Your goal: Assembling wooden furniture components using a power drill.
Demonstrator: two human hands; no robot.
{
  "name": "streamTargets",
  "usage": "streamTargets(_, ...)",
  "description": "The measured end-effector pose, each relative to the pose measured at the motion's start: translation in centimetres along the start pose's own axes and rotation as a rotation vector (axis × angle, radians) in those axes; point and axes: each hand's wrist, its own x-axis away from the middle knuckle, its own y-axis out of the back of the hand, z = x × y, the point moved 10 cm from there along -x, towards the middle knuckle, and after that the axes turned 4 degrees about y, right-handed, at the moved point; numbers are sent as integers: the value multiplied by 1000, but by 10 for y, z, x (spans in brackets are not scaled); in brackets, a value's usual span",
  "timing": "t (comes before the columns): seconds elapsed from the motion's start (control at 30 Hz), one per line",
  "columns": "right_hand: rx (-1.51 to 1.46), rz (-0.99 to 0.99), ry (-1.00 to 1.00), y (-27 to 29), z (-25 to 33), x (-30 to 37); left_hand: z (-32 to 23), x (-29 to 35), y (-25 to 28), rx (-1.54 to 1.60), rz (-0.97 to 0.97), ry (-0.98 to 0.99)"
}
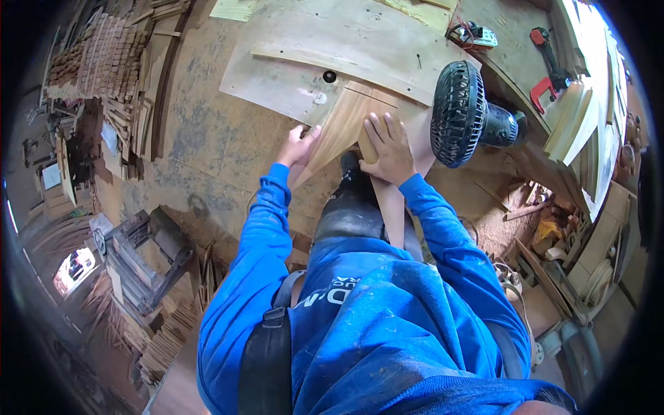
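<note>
A flat, light-brown wooden board slants off the near edge of the pale worktable. My left hand grips its left edge, thumb on top and the other fingers partly hidden. A second, narrow tapered board points back toward my body. Over its far end lies my right hand, fingers stretched out and palm down. The two boards form a V; whether they are joined I cannot tell. Beyond them a long thin wooden strip runs across the tabletop, next to a dark round hole.
A black fan stands close to my right hand. Behind it are a corded power tool, a red-and-black tool and a red clamp. Stacked wood sticks fill the far left; a grey machine stands nearer.
</note>
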Motion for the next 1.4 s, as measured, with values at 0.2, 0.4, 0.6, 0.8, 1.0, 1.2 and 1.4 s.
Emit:
streamTargets(0.2, -193, -192, -15, 6, -22, 1, 5, -5, 4, -69, -16, -2)
streamTargets(0.4, -593, -274, -314, 0, -46, 5, 49, -4, 10, -129, 5, 19)
streamTargets(0.6, -324, -225, -391, -17, -69, 17, 18, -4, -3, -96, 55, 37)
streamTargets(0.8, -457, -195, -439, -15, -63, 8, 12, 2, 5, 20, 167, 111)
streamTargets(1.0, -455, -182, -420, -17, -60, -9, 8, -1, 13, 68, 210, 124)
streamTargets(1.2, -453, -166, -421, -20, -56, -14, 9, 3, 17, 151, 189, 118)
streamTargets(1.4, -457, -170, -420, -20, -56, -13, 16, 4, 17, 142, 195, 134)
